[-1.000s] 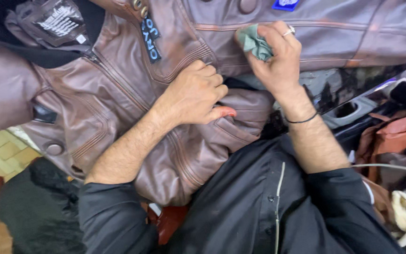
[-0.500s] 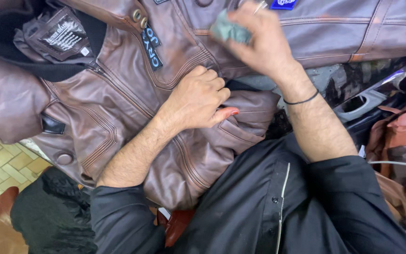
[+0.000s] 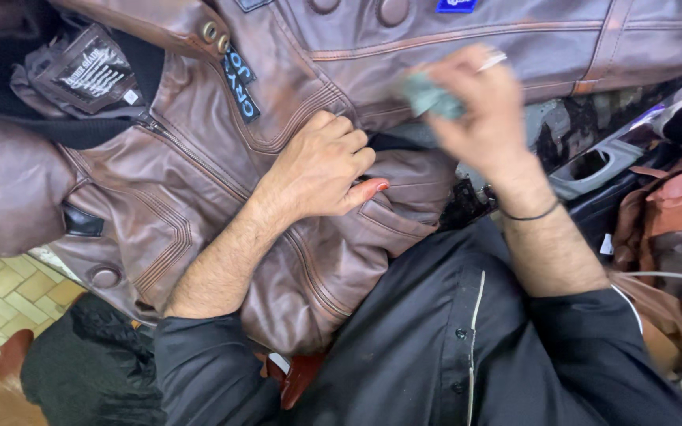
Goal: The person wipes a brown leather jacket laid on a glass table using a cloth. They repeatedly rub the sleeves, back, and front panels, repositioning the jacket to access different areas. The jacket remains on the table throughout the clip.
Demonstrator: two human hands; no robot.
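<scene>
Presently, a brown leather jacket (image 3: 199,181) lies spread across the person's lap, filling most of the view. Left hand (image 3: 321,170) rests on its front panel, fingers curled under in a loose fist pressing the leather, holding nothing. Right hand (image 3: 479,106), blurred, has its grip pinched shut on a small grey-green cloth (image 3: 428,96) just above the jacket. Inside the collar sits a dark rectangular label (image 3: 92,71). A narrow dark-blue tag (image 3: 242,87) lies near the snaps; a small blue patch (image 3: 455,5) marks the upper edge.
</scene>
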